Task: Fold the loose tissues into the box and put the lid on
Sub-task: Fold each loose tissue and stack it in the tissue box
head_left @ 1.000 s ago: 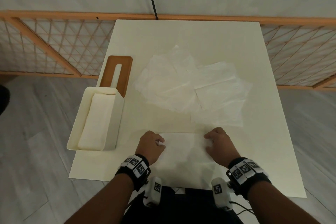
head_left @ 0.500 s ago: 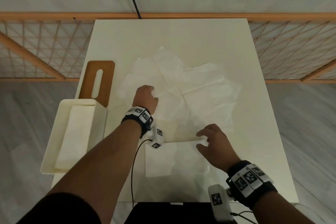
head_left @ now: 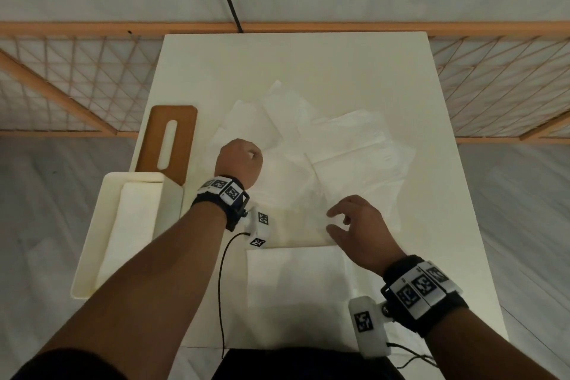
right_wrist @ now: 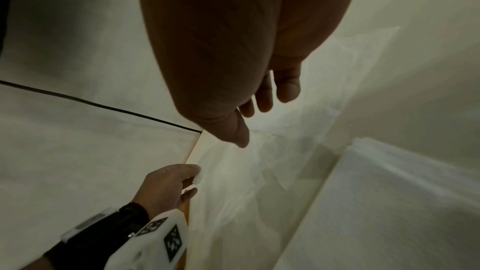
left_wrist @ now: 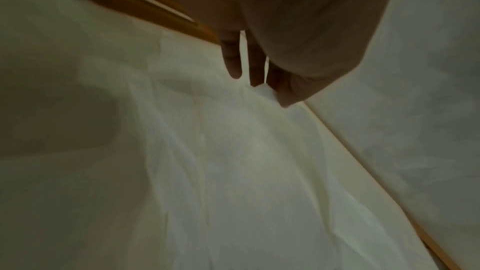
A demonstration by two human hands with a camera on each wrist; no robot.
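Several loose tissues [head_left: 345,151] lie overlapping in the middle of the white table [head_left: 296,58]. My left hand [head_left: 246,157] is stretched out to the pile's left edge and pinches a corner of a loose tissue [right_wrist: 198,179] between thumb and forefinger. One folded tissue [head_left: 296,284] lies flat near the front edge. My right hand [head_left: 336,220] hovers above its far edge, fingers relaxed and spread, holding nothing. The open cream box [head_left: 92,244] stands at the left with tissues [head_left: 129,234] inside. The brown slotted lid [head_left: 182,136] lies flat just behind the box.
An orange wooden lattice rail [head_left: 61,77] runs behind and beside the table. A black cable [head_left: 220,287] hangs from my left wrist across the table's front. The far part of the table holds nothing but bare surface.
Both hands left the folded tissue at the front. My left hand reached forward to the pile's left edge and took a tissue corner; my right hand lifted and opened.
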